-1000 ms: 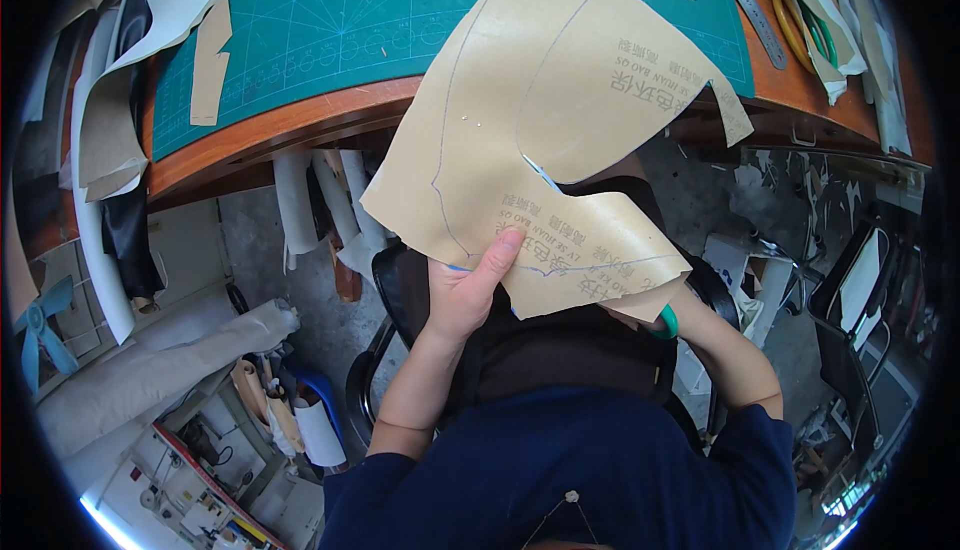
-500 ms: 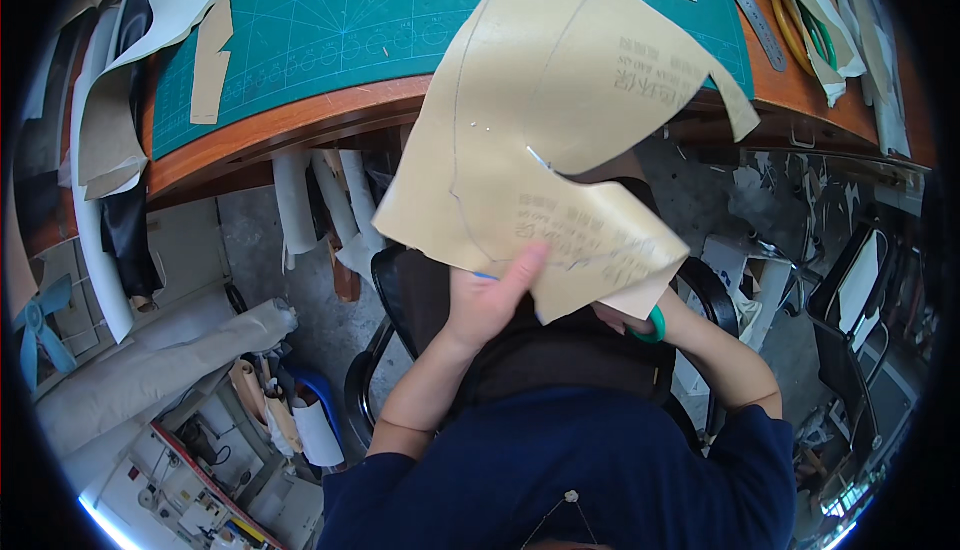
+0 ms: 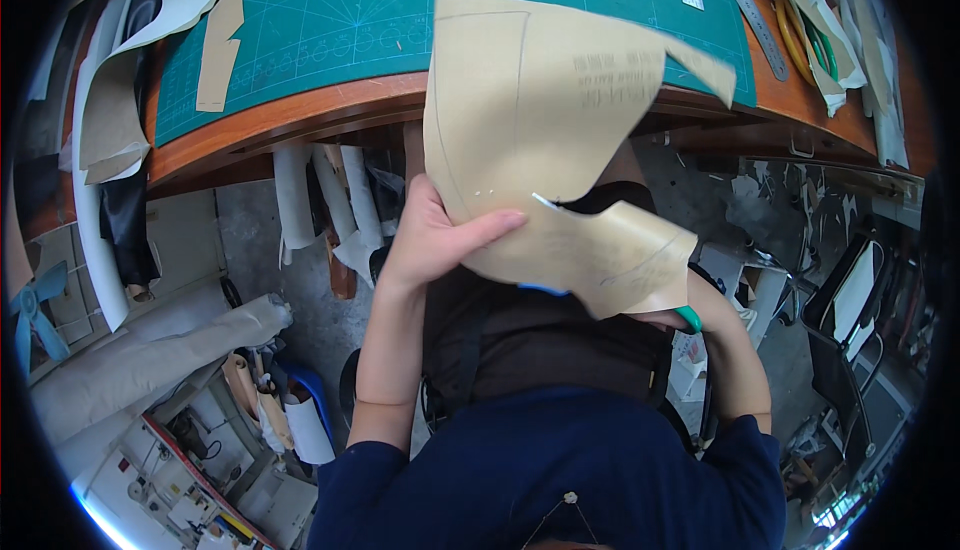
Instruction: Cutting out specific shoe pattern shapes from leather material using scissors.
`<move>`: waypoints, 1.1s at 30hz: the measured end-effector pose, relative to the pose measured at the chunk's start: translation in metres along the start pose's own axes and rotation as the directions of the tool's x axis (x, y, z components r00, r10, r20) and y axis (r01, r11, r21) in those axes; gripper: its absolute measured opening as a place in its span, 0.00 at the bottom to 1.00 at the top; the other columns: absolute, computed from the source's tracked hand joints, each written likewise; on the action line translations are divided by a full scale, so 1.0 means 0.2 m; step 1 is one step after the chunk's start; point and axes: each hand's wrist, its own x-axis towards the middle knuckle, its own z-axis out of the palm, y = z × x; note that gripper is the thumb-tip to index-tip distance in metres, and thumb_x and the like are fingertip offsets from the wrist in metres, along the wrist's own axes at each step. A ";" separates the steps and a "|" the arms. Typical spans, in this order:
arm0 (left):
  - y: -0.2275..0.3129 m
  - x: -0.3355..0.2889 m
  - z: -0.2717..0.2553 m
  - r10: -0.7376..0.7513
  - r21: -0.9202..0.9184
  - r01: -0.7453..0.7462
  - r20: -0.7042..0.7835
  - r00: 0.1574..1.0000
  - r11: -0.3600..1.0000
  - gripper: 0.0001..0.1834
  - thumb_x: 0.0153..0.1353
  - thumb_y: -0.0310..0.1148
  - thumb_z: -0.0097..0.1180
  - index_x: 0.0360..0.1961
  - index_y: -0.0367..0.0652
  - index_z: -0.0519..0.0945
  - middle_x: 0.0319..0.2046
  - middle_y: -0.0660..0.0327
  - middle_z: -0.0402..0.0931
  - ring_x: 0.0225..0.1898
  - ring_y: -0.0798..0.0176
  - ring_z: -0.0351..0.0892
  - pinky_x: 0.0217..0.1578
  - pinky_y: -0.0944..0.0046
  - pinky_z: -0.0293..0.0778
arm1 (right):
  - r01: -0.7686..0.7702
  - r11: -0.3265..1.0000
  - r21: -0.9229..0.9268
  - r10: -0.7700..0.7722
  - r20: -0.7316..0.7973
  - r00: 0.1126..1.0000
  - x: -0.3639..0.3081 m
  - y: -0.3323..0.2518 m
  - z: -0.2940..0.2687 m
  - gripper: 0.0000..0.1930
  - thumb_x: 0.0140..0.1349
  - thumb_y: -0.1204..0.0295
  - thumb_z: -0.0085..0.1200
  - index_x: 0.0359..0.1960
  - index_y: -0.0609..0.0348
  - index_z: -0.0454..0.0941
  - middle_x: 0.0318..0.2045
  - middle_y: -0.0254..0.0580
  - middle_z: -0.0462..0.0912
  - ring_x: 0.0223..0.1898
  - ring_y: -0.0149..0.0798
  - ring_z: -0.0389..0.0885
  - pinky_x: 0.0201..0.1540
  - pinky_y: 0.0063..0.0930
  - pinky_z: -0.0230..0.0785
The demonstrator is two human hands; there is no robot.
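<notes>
A large sheet of tan pattern paper, with pencil lines and faint print, hangs over my lap, its far part above the desk edge. My left hand pinches its left edge, thumb on top and fingers underneath. My right hand is mostly hidden beneath the lower right part of the paper. It grips scissors, whose green handle sticks out by the wrist. A bright blade tip shows at the inner end of a curved cut in the sheet's right side.
A green cutting mat lies on the wooden desk. Metal rulers lie at the right, near paper scraps. A notched paper piece rests at the left. Rolls of material and a black chair flank me.
My left hand has moved up and left along the paper's edge. The sheet has turned anticlockwise, its top corner swinging left and nearer. The right hand with the scissors has shifted slightly right.
</notes>
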 end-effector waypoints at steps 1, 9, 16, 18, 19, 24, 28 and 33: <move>0.02 0.01 0.06 -0.013 0.030 0.015 -0.068 0.998 0.999 0.15 0.53 0.27 0.65 0.40 0.31 0.78 0.36 0.55 0.81 0.38 0.66 0.81 0.39 0.68 0.77 | -0.001 1.000 0.000 0.001 -0.004 1.000 0.00 -0.01 0.00 0.27 0.46 0.70 0.70 0.48 0.64 0.75 0.44 0.41 0.81 0.46 0.38 0.78 0.49 0.29 0.70; 0.02 -0.04 0.11 -0.012 0.007 0.013 -0.148 0.989 1.000 0.15 0.53 0.24 0.64 0.41 0.31 0.78 0.36 0.55 0.81 0.37 0.65 0.81 0.38 0.68 0.78 | 0.059 0.998 0.015 -0.059 0.068 0.996 0.08 -0.21 0.07 0.19 0.53 0.72 0.60 0.47 0.62 0.76 0.35 0.39 0.81 0.34 0.27 0.76 0.35 0.21 0.71; -0.01 -0.04 0.13 -0.049 -0.087 0.034 -0.176 0.983 0.996 0.16 0.52 0.23 0.64 0.43 0.31 0.77 0.37 0.55 0.81 0.37 0.65 0.81 0.40 0.68 0.77 | -0.138 0.976 0.167 0.128 0.073 0.989 0.05 -0.14 0.10 0.30 0.49 0.73 0.63 0.56 0.62 0.69 0.54 0.47 0.72 0.56 0.41 0.70 0.60 0.33 0.60; -0.02 -0.04 0.15 -0.059 -0.152 0.028 -0.207 0.977 0.988 0.16 0.52 0.23 0.64 0.43 0.31 0.77 0.37 0.55 0.80 0.38 0.65 0.80 0.40 0.67 0.77 | -0.125 0.971 0.205 0.116 0.055 0.992 0.04 -0.11 0.10 0.28 0.50 0.74 0.62 0.54 0.64 0.69 0.52 0.47 0.74 0.54 0.40 0.72 0.58 0.32 0.63; -0.02 -0.04 0.16 -0.059 -0.152 0.028 -0.206 0.977 0.988 0.16 0.52 0.23 0.64 0.43 0.31 0.77 0.37 0.55 0.80 0.38 0.65 0.80 0.40 0.67 0.77 | -0.125 0.971 0.205 0.117 0.054 0.992 0.04 -0.12 0.10 0.28 0.50 0.74 0.62 0.54 0.64 0.69 0.52 0.47 0.74 0.54 0.40 0.72 0.58 0.32 0.63; -0.02 -0.04 0.18 -0.040 -0.141 0.012 -0.203 0.978 0.990 0.16 0.52 0.23 0.64 0.43 0.31 0.77 0.37 0.55 0.80 0.38 0.65 0.80 0.40 0.68 0.77 | -0.382 0.912 0.146 0.371 0.098 0.923 0.06 -0.16 0.11 0.25 0.52 0.77 0.58 0.54 0.66 0.69 0.47 0.46 0.77 0.49 0.36 0.74 0.53 0.30 0.67; -0.04 -0.05 0.18 -0.039 -0.128 0.013 -0.201 0.979 0.992 0.16 0.54 0.24 0.64 0.43 0.31 0.77 0.38 0.55 0.80 0.38 0.66 0.80 0.40 0.69 0.76 | -0.545 0.819 0.180 0.519 0.172 0.837 0.08 -0.26 0.11 0.25 0.53 0.77 0.57 0.54 0.65 0.69 0.47 0.45 0.78 0.47 0.36 0.76 0.52 0.29 0.67; -0.05 -0.02 0.21 0.050 -0.068 -0.082 -0.387 0.921 0.994 0.14 0.59 0.26 0.58 0.45 0.31 0.75 0.37 0.57 0.80 0.36 0.70 0.78 0.40 0.71 0.73 | -0.263 0.935 0.236 0.261 0.043 0.964 0.04 -0.16 0.12 0.26 0.53 0.75 0.59 0.55 0.65 0.68 0.50 0.47 0.76 0.51 0.37 0.74 0.54 0.29 0.65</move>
